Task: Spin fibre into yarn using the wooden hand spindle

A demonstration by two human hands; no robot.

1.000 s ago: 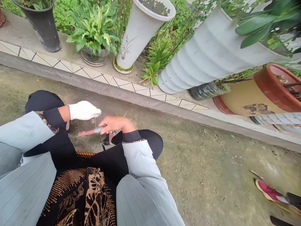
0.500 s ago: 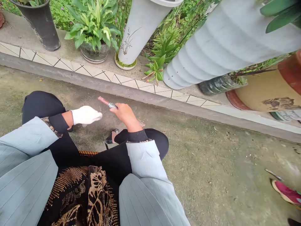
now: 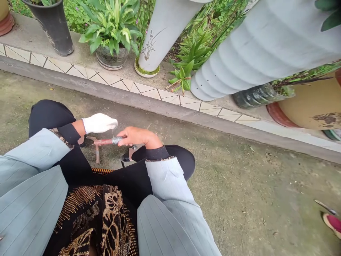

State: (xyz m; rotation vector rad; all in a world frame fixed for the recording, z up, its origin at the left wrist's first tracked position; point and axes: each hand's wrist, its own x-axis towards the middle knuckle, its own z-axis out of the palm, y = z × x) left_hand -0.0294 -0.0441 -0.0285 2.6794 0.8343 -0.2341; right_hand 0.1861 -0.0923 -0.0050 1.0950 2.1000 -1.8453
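My left hand [image 3: 99, 123], in a white glove, is closed with its fingertips pinched on a thin, light strand of wire. That strand runs down to a grey wire winding [image 3: 116, 140] wrapped round a reddish-brown stick [image 3: 104, 142]. My bare right hand [image 3: 135, 136] is wrapped round the right end of the stick, which lies nearly level between my knees. Under the stick's left end, close to the ground, shows a brownish wooden piece [image 3: 97, 154]; whether the two touch I cannot tell.
Ahead runs a low tiled ledge [image 3: 128, 84] with a black pot [image 3: 50, 28], a leafy plant in a clear pot [image 3: 112, 58], a tall white planter [image 3: 160, 39] and a ribbed grey planter [image 3: 239, 53]. On the concrete at right lie a thin pointed object [image 3: 325, 206] and someone's red shoe [image 3: 333, 224].
My right hand has lowered and turned, bringing the stick from a slant to nearly level. The left hand now sits above the winding. The wooden piece below has come into view.
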